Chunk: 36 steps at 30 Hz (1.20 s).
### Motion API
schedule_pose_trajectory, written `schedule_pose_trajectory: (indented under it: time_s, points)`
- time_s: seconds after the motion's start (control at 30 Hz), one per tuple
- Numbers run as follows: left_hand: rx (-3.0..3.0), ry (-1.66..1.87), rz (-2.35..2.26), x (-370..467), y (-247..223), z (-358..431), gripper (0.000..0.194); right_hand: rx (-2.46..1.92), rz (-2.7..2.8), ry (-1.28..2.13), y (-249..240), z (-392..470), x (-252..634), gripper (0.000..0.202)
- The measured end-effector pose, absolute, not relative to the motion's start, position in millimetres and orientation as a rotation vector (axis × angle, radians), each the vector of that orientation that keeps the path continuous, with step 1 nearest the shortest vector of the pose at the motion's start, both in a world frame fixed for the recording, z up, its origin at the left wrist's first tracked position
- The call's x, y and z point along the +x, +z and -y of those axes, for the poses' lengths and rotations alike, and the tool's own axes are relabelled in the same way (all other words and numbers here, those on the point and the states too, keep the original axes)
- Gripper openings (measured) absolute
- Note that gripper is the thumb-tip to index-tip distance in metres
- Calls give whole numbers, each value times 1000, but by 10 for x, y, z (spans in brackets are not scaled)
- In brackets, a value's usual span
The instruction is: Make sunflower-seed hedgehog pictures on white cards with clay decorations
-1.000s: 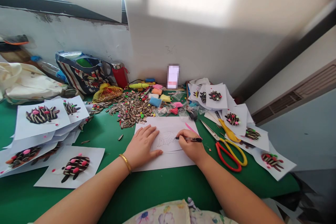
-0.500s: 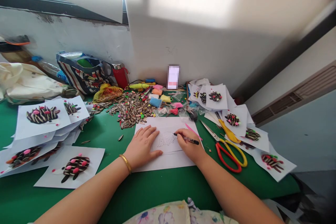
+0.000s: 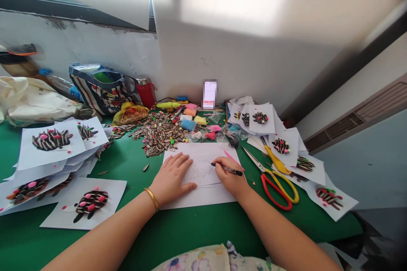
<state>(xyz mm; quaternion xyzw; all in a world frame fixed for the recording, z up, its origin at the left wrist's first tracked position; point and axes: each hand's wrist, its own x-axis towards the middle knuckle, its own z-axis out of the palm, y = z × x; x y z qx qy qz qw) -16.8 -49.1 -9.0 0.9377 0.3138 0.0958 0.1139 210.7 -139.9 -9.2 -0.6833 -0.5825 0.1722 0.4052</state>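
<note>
A white sheet of paper (image 3: 190,199) lies on the green table in front of me, with a hedgehog-like outline drawing (image 3: 202,169) in thin dark lines on it. My left hand (image 3: 173,178) rests flat on the left part of the paper, fingers spread, with a gold bangle at the wrist. Closed around a black pen (image 3: 233,171), my right hand (image 3: 230,178) leans on the paper's right side. The pen tip is at the drawing's right end. A pink strip-like tool (image 3: 233,159) lies beside that hand, partly hidden by it.
Scissors (image 3: 280,190) with red and yellow handles lie right of the paper. Seed hedgehog cards (image 3: 90,203) are stacked left, more cards (image 3: 337,199) right. Behind the paper are a sunflower seed pile (image 3: 159,131), clay packets (image 3: 188,124), a phone (image 3: 209,93) and a red flask (image 3: 146,93).
My right hand and the pen have shifted very slightly to the right along the drawing. The left hand stays flat on the paper.
</note>
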Motion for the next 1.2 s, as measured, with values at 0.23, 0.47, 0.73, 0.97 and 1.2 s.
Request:
schedule_pose_trajectory:
  time_s: [0.23,0.47,0.73,0.97,1.2]
  points:
    - [2734,301,-919,-164,-94,487,74,-1758,1478,439,-100,1394,2105,20]
    - [2742,292,-916,-164,-88,489,73,-1729,1477,423,-73,1414,2111,21]
    - [2741,289,-918,-165,-91,487,74,-1786,1468,418,-90,1405,2121,21]
    - [2750,271,-929,-167,-84,490,74,-1752,1443,455,-81,1412,2129,20]
    - [2769,243,-938,-151,-69,486,73,-1766,1329,475,-140,1378,2211,20]
